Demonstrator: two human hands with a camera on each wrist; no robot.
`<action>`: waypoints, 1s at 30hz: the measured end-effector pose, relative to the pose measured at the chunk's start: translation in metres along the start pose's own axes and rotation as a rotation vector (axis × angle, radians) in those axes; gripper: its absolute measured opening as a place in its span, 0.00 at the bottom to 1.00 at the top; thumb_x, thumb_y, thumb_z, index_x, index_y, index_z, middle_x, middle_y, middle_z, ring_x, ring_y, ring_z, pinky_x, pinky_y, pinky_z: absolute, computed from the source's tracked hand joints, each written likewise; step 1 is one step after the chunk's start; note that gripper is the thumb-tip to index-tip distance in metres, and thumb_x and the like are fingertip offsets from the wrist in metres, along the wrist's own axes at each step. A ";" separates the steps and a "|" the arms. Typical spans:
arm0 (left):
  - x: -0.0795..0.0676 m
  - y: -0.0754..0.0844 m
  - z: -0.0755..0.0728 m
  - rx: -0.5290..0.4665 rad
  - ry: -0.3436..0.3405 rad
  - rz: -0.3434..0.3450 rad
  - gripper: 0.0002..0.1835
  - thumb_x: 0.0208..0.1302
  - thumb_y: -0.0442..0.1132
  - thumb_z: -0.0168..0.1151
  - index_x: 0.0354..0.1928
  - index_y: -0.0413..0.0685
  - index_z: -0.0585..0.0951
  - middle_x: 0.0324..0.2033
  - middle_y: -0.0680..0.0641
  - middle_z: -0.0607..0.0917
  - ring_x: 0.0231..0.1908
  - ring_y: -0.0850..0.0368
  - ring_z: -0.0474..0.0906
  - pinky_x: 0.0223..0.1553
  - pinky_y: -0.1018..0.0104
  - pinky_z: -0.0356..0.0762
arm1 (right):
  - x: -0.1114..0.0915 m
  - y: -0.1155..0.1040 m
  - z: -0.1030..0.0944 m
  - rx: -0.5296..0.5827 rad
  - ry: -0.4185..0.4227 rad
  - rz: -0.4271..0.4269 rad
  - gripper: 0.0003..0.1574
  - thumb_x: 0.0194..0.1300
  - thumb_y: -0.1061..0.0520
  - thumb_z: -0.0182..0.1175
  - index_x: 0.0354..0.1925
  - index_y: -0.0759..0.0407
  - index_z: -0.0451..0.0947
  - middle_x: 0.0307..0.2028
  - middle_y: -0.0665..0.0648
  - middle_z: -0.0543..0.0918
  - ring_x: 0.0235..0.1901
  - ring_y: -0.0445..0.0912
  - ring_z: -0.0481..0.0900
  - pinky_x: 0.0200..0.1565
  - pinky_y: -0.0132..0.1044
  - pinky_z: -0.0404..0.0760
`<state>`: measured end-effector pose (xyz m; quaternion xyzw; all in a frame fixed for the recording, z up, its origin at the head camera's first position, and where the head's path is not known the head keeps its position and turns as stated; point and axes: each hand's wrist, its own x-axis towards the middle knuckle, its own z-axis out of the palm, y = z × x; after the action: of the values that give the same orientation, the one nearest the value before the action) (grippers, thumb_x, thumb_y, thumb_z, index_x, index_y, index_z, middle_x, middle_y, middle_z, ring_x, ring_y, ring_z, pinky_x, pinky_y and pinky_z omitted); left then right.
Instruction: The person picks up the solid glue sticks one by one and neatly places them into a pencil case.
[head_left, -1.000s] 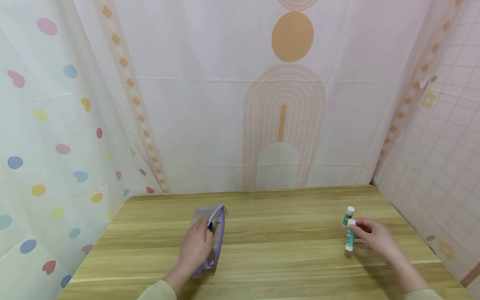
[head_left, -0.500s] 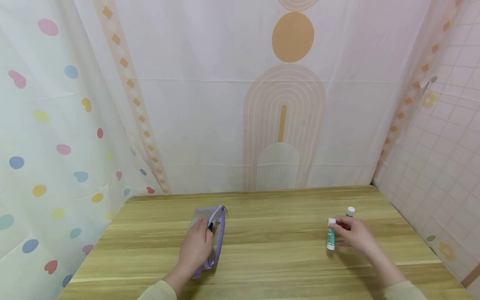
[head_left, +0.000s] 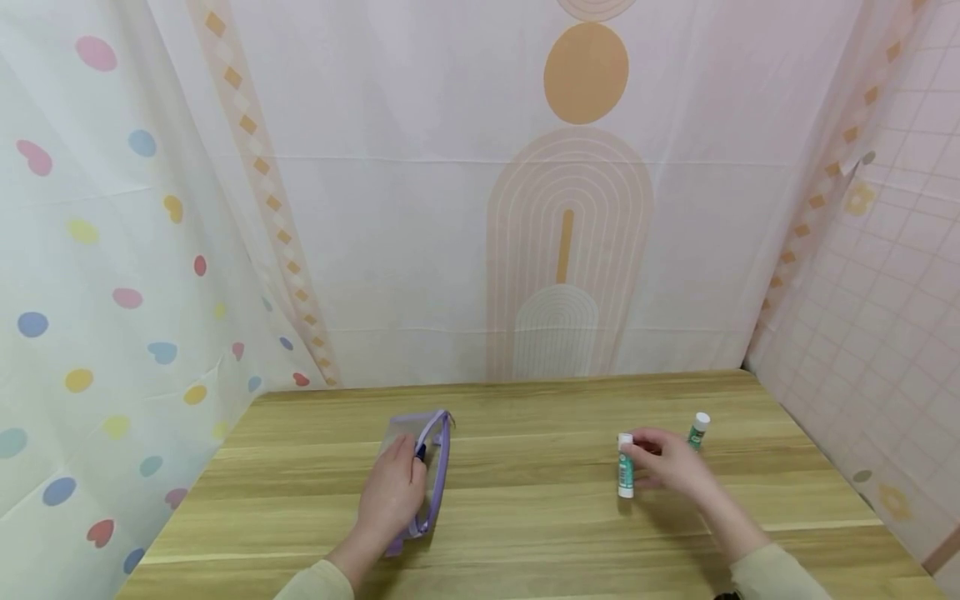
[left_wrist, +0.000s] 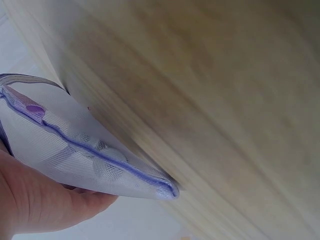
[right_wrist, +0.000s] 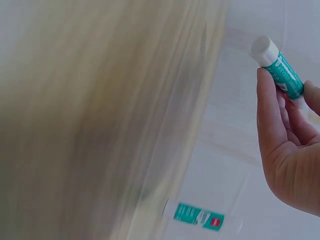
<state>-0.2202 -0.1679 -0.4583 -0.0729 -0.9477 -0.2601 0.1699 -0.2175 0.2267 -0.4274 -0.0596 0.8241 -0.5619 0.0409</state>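
My left hand (head_left: pixel 392 493) holds a purple-edged mesh zip pouch (head_left: pixel 439 483) on the left half of the table. Something dark blue shows at the pouch's mouth beside the thumb. In the left wrist view the thumb lies along the mesh side of the pouch (left_wrist: pixel 55 160), and vague shapes show through it. My right hand (head_left: pixel 671 462) pinches a green and white glue stick (head_left: pixel 626 471) between thumb and fingers, roughly upright close over the table. The right wrist view shows this glue stick (right_wrist: pixel 282 72) white end toward the camera. A second glue stick (head_left: pixel 698 432) stands behind the right hand.
The wooden table (head_left: pixel 525 517) reaches back to a patterned curtain (head_left: pixel 405 250). A dotted curtain (head_left: pixel 112 350) hangs on the left and a checked one (head_left: pixel 885 333) on the right. Bare wood lies between the pouch and the held glue stick.
My right hand has moved left with the glue stick, away from the second one, which has stayed in place. The left hand and the pouch have not visibly moved.
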 end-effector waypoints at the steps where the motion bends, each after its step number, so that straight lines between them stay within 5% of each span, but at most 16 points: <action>1: 0.000 0.000 0.000 0.002 0.001 0.001 0.24 0.71 0.34 0.45 0.64 0.25 0.70 0.61 0.25 0.72 0.61 0.29 0.69 0.63 0.40 0.66 | 0.001 -0.001 0.002 0.000 -0.004 0.000 0.22 0.71 0.59 0.59 0.54 0.77 0.73 0.38 0.60 0.78 0.38 0.49 0.82 0.36 0.45 0.87; 12: 0.000 0.001 0.000 0.008 0.009 0.008 0.24 0.70 0.33 0.45 0.63 0.26 0.71 0.61 0.25 0.73 0.60 0.29 0.70 0.62 0.40 0.67 | 0.014 -0.009 0.024 0.050 -0.111 -0.069 0.24 0.72 0.58 0.58 0.55 0.78 0.72 0.38 0.61 0.78 0.39 0.49 0.82 0.39 0.46 0.87; 30: 0.000 0.001 0.001 0.005 0.000 0.004 0.24 0.70 0.33 0.45 0.64 0.25 0.70 0.61 0.25 0.72 0.62 0.29 0.69 0.64 0.40 0.65 | 0.029 -0.021 0.053 0.095 -0.142 -0.066 0.24 0.72 0.57 0.57 0.55 0.77 0.72 0.38 0.61 0.79 0.37 0.48 0.82 0.38 0.45 0.87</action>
<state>-0.2201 -0.1664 -0.4582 -0.0746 -0.9483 -0.2572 0.1705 -0.2384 0.1664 -0.4276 -0.1241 0.7891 -0.5958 0.0835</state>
